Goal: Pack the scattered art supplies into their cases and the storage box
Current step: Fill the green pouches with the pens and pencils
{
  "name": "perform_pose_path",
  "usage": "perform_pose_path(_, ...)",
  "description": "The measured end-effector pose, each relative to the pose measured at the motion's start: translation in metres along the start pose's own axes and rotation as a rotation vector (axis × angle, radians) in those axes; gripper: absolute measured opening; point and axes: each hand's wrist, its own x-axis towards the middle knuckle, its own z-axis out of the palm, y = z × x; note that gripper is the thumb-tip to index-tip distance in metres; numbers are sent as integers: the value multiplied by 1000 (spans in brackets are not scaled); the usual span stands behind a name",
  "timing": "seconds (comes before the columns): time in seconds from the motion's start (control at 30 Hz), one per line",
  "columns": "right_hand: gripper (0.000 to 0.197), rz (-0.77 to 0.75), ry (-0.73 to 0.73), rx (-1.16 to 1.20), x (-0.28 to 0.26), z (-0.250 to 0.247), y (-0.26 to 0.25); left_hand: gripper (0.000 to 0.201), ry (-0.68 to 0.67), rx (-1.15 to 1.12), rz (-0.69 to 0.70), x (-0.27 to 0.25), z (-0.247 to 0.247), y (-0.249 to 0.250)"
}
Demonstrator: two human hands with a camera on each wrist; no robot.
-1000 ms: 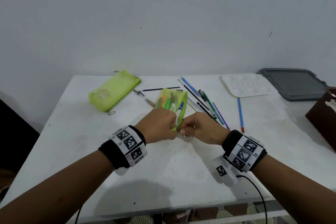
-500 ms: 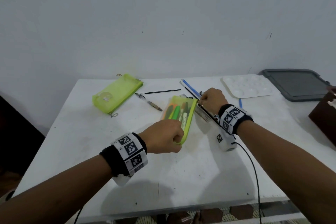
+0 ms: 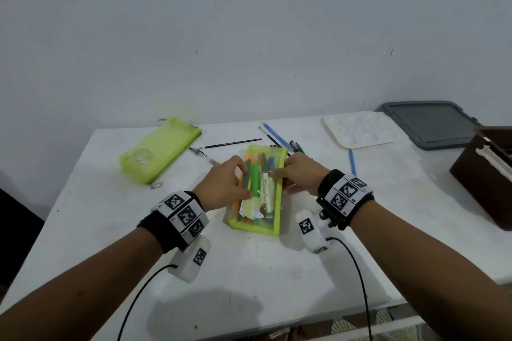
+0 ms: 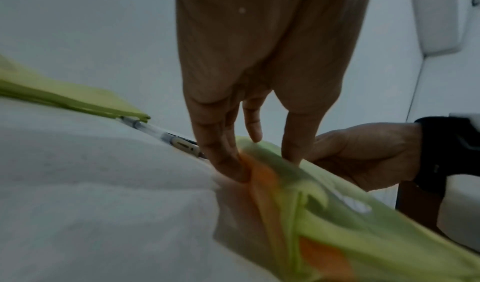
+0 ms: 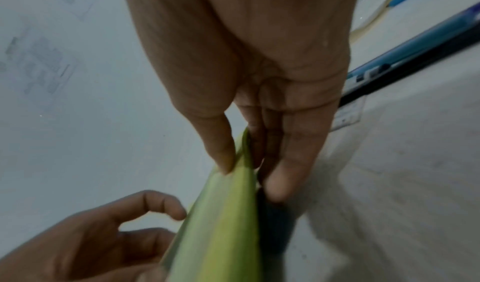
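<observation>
Now you have the translucent lime-green mesh pencil case (image 3: 256,191) lying flat in the middle of the white tabletop (image 3: 277,271), full of coloured markers (image 3: 255,174), with a hand at each long edge. Your left hand (image 3: 221,185) has its fingers (image 4: 228,163) nearly straight, tips pressing on the left edge and top face; your right hand (image 3: 300,174) pinches the right seam between thumb and fingers (image 5: 280,175). Judging from the bulge, the step is settling the markers so the case lies flat; whether the zip is shut I cannot tell. Press evenly with the left fingertips, not hard, and keep the right pinch on the fabric seam so the case cannot slide. Afterwards, plenty is left: a clear ballpoint pen (image 3: 203,154) just beyond your left hand, a thin black brush (image 3: 232,143), blue pencils (image 3: 274,134), a lone blue pencil (image 3: 352,162), and the white plastic paint palette (image 3: 360,130). A second lime-green mesh case (image 3: 159,149) lies at the far left, and the dark brown storage box (image 3: 482,174) stands at the right edge beside a grey lid (image 3: 426,124).
</observation>
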Motion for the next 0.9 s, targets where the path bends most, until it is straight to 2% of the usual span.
perform_pose_path(0.13, 8, -87, 26, 267, -12, -20, -9, 60, 116, -152, 37, 9, -2, 16)
perform_pose_path(0.17, 11, -109, 46, 320, -16, -30, -9, 57, 114, -232, 35, 14, -3, 22)
perform_pose_path(0.23, 21, -160, 73, 406, -25, -49, -7, 36, 24, -365, 48, 23, -5, 36)
perform_pose_path(0.27, 24, -185, 81, 448, -32, -58, -5, 32, -43, -391, 59, 28, -5, 45)
perform_pose_path(0.37, 24, -236, 101, 520, -51, -86, 3, 45, -192, -397, 98, 41, 2, 77)
perform_pose_path(0.47, 29, -268, 102, 611, -71, -124, 11, 26, -221, -303, 160, 56, 18, 109)
perform_pose_path(0.53, 27, -273, 152, 696, -81, -152, 19, 26, -233, -252, 190, 64, 33, 127)
perform_pose_path(0.57, 24, -273, 206, 677, -85, -167, 23, 27, -255, -233, 207, 67, 41, 137)
perform_pose_path(0.63, 16, -280, 319, 488, -96, -195, 29, 28, -297, -228, 248, 74, 59, 157)
perform_pose_path(0.7, 13, -283, 370, 315, -109, -225, 33, 23, -298, -250, 279, 81, 78, 183)
perform_pose_path(0.73, 13, -280, 387, 279, -117, -243, 34, 18, -287, -275, 294, 84, 88, 198)
perform_pose_path(0.9, 11, -254, 519, 165, -160, -349, 42, 24, -272, -417, 310, 99, 140, 285)
